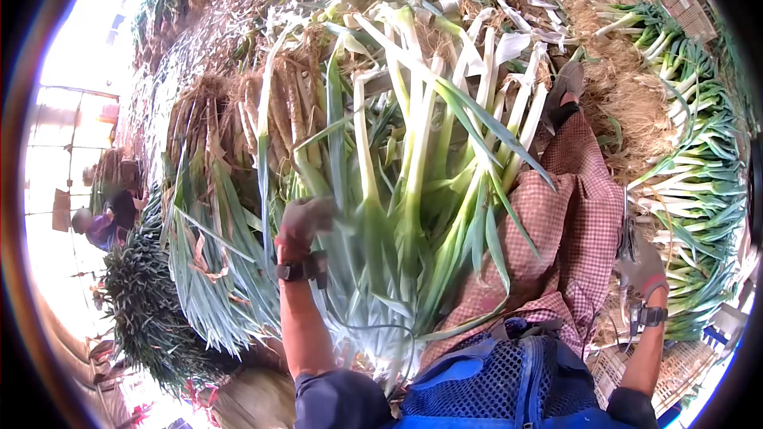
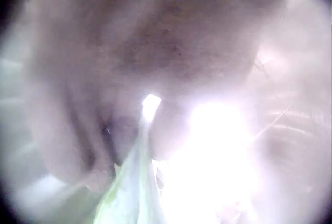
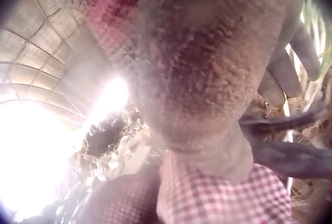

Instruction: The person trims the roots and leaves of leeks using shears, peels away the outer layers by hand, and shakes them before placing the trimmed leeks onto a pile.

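Note:
My gloved left hand (image 1: 306, 221), blurred, is over the left side of a heap of leeks (image 1: 409, 183) with white shanks and green leaves. In the left wrist view its fingers (image 2: 93, 146) curl at a green leek leaf (image 2: 134, 193), which narrows up to where they pinch it. Low at my right side hangs my gloved right hand (image 1: 645, 267), next to the checked cloth over my leg (image 1: 584, 226). Loose fingers (image 3: 306, 53) show beside its thumb in the right wrist view, with nothing visible in their hold.
Upright bundles of leeks with brown roots (image 1: 211, 115) stand to the left. A long row of cleaned leeks (image 1: 687, 191) lies at the right, beside brown root trimmings (image 1: 628, 87). Peeled leaf waste spreads at the back. A plastic crate (image 1: 685, 4) stands far right; another person (image 1: 111, 218) is far left.

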`<move>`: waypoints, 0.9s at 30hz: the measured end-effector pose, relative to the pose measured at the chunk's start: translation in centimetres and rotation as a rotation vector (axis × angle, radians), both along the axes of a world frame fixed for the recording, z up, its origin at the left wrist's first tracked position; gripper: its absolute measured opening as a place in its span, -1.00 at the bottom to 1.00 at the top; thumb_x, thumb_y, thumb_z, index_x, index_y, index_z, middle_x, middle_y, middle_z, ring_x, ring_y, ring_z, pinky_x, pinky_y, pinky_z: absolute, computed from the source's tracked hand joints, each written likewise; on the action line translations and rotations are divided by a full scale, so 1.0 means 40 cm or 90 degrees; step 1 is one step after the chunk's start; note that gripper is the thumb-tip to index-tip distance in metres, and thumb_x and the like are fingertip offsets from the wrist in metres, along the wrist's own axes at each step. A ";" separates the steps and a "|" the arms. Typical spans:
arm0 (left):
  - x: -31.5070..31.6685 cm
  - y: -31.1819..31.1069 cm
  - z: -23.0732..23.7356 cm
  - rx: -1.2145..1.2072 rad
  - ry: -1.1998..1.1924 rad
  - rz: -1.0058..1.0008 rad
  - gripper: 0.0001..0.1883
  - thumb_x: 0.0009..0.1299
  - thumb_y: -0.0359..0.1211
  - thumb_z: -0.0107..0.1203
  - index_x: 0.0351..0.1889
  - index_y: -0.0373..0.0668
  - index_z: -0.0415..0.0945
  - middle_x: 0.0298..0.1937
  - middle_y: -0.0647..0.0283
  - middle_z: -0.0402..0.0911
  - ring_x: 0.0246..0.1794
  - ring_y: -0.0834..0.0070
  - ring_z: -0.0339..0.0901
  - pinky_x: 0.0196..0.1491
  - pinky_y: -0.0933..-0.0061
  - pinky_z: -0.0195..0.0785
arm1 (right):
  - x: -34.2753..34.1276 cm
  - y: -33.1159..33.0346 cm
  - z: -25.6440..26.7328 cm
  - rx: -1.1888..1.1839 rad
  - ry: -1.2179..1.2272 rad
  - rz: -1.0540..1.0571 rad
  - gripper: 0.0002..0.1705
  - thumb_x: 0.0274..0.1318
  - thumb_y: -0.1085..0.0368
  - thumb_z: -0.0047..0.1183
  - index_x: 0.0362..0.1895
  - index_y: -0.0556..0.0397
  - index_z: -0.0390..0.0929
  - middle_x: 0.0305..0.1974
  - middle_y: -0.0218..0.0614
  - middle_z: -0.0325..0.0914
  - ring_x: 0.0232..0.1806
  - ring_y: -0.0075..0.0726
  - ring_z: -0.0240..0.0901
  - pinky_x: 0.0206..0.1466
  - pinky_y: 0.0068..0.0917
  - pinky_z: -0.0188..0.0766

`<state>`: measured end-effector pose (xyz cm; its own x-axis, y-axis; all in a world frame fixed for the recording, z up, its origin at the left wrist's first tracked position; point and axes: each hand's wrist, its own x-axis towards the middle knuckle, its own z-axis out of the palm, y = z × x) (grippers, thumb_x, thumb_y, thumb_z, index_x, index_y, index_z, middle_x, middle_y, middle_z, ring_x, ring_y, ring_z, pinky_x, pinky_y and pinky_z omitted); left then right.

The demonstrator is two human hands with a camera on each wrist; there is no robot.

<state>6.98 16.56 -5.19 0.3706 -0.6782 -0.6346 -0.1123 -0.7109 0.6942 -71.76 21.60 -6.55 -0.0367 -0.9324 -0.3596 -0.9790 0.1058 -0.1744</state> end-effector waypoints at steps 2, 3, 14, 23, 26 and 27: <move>0.034 0.046 -0.004 0.007 -0.032 0.057 -0.63 0.47 -0.16 0.28 -0.16 -0.35 0.78 -0.38 0.16 0.78 -0.49 0.41 0.69 -0.37 0.45 0.52 | 0.115 -0.079 0.081 -0.021 -0.050 -0.074 -0.34 0.23 0.22 0.25 0.38 0.26 0.52 0.33 0.14 0.57 0.31 0.21 0.58 0.41 -0.16 0.49; 0.038 0.067 0.006 0.067 -0.116 0.066 -0.63 0.47 -0.14 0.28 -0.26 -0.33 0.78 -0.47 0.20 0.72 -0.54 0.42 0.66 -0.40 0.43 0.50 | 0.181 -0.146 0.125 -0.012 -0.089 -0.084 -0.32 0.25 0.20 0.26 0.40 0.26 0.51 0.31 0.13 0.58 0.29 0.18 0.59 0.39 -0.18 0.50; -0.192 -0.146 0.003 -0.197 -0.247 -0.093 -0.66 0.49 -0.20 0.35 0.05 -0.27 0.71 -0.20 0.24 0.78 -0.20 0.51 0.71 -0.14 0.46 0.55 | 0.949 -0.610 0.076 0.139 -0.161 0.143 -0.65 0.37 0.08 0.20 0.05 0.04 0.59 -0.15 -0.23 0.66 -0.13 -0.08 0.65 0.04 -0.09 0.61; -0.192 -0.333 -0.126 0.040 -0.514 -0.253 -0.61 0.30 -0.32 0.22 0.11 -0.17 0.66 -0.08 -0.10 0.79 -0.02 -0.10 0.74 0.09 0.05 0.58 | 1.035 -0.430 0.201 0.308 -0.381 0.068 -0.55 0.40 0.00 0.24 0.06 0.13 0.58 -0.37 -0.31 0.66 -0.49 -0.37 0.60 -0.38 -0.36 0.64; -0.173 -0.335 -0.115 -0.100 -0.163 -0.120 -0.79 0.18 -0.40 0.31 -0.23 -0.27 0.72 -0.38 0.15 0.74 -0.41 0.38 0.65 -0.25 0.37 0.48 | 1.074 -0.310 0.181 0.378 -0.434 0.068 -0.57 0.43 0.00 0.17 -0.02 0.15 0.53 -0.36 -0.27 0.67 -0.44 -0.29 0.67 -0.33 -0.28 0.64; -0.179 -0.346 -0.123 -0.093 -0.127 -0.100 -0.76 0.19 -0.40 0.32 -0.19 -0.28 0.74 -0.36 0.23 0.75 -0.40 0.43 0.64 -0.25 0.39 0.49 | 1.081 -0.273 0.167 0.378 -0.421 0.120 -0.54 0.41 -0.03 0.17 -0.02 0.15 0.52 -0.38 -0.21 0.67 -0.43 -0.21 0.68 -0.28 -0.22 0.65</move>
